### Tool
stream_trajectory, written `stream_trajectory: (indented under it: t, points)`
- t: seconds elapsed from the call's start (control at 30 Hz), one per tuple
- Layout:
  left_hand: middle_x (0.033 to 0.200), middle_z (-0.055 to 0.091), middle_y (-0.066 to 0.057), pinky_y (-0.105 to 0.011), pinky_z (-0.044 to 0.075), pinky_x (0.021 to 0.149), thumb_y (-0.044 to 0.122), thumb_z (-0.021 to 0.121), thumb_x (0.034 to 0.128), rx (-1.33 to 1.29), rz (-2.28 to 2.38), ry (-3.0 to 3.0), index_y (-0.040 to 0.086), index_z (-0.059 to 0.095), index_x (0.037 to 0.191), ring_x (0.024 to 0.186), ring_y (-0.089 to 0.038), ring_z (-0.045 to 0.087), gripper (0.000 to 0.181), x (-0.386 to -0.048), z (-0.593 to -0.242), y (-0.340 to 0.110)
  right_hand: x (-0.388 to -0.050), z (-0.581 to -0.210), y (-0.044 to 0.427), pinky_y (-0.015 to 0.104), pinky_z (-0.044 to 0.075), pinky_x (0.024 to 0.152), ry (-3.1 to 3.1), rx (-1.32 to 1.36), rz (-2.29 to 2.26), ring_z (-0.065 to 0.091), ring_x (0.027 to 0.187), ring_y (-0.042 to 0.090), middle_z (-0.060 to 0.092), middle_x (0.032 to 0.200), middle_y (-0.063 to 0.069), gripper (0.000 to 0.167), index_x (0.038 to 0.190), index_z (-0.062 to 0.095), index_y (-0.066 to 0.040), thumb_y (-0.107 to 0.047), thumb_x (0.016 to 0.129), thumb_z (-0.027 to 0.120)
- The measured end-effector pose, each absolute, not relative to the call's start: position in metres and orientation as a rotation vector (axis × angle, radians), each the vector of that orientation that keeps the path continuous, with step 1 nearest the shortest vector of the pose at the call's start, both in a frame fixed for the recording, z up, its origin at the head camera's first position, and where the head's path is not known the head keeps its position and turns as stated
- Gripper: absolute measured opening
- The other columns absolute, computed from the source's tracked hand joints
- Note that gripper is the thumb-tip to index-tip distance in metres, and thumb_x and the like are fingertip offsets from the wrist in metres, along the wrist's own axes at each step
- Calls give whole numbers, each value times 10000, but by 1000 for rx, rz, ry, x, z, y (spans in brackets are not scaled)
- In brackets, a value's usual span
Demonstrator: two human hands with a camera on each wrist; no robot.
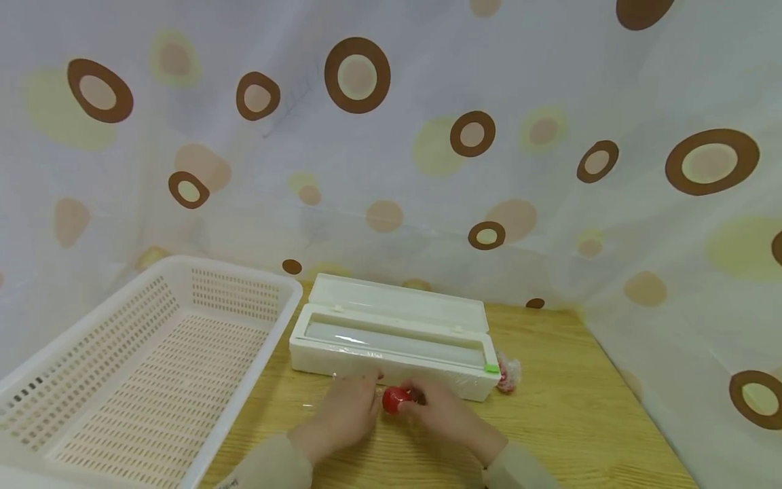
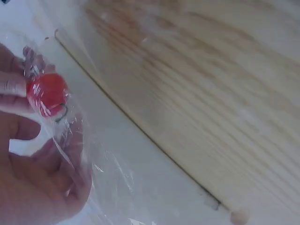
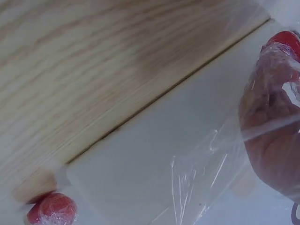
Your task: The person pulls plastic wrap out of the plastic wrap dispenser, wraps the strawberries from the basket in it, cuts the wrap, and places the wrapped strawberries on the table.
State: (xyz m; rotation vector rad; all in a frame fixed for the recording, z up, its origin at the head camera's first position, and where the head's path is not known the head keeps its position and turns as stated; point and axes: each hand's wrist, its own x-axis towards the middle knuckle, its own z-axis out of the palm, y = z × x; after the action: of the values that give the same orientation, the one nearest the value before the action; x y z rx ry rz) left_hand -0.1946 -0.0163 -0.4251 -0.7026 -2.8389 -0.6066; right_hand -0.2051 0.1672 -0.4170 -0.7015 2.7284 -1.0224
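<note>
A small round red fruit (image 1: 396, 399) with a thin green stem is covered in clear cling film. My right hand (image 1: 442, 411) grips it from the right, just in front of a long white dispenser box (image 1: 391, 367). Close by on the left, my left hand (image 1: 348, 411) has its fingers bent in the cling film (image 2: 112, 173). The left wrist view shows film lying over those fingers, with the thumb apart from them. In the right wrist view, film covers part of the right hand (image 3: 272, 136). The box's lid (image 1: 397, 302) stands open, showing a roll (image 1: 391, 341) inside.
A large white plastic basket (image 1: 284, 326) stands to the left. By the box's right end lies another film-wrapped red item (image 1: 507, 373). The wooden table (image 1: 550, 407) meets a patterned sheet (image 1: 415, 190) at the back and right.
</note>
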Motion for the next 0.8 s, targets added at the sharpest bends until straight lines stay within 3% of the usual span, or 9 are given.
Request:
stream_trajectory:
  t: [0.13,0.33,0.5,0.63,0.8]
  points:
    - [1059,610,-44,-373,436,850,192,643,813,-720,-227,-2643,96,581,1074,1005,-219,563,286,-191,-431,-14,-208,-413,167,235,432,619,2687,-643,-1047,513,728,115,627,837,33,187,986,639,-27,-186,908,579]
    - [900,540,9,-243,422,687,192,720,751,-679,135,-2432,149,575,946,826,-129,508,247,-189,-437,-10,-213,-408,170,208,400,554,2532,-585,-1191,474,645,100,601,757,60,231,935,630,33,-169,933,518]
    - [972,599,15,-240,461,763,193,722,775,-669,247,-2453,150,592,1017,904,-122,555,278,-192,-436,-9,-215,-400,172,197,375,511,2490,-543,-1181,452,586,82,581,704,18,261,919,629,44,-188,937,510]
    - [960,630,38,-256,447,800,205,706,795,-701,282,-2455,175,635,988,923,-122,564,208,-196,-437,-9,-216,-396,172,189,351,487,2442,-445,-1187,438,550,70,585,709,8,267,961,608,39,-214,933,525]
    - [890,619,54,-257,433,792,207,700,802,-734,275,-2453,194,651,914,878,-119,559,123,-197,-437,-10,-214,-396,175,220,423,554,2493,-437,-1157,514,662,101,628,836,70,393,1119,519,43,-224,863,654]
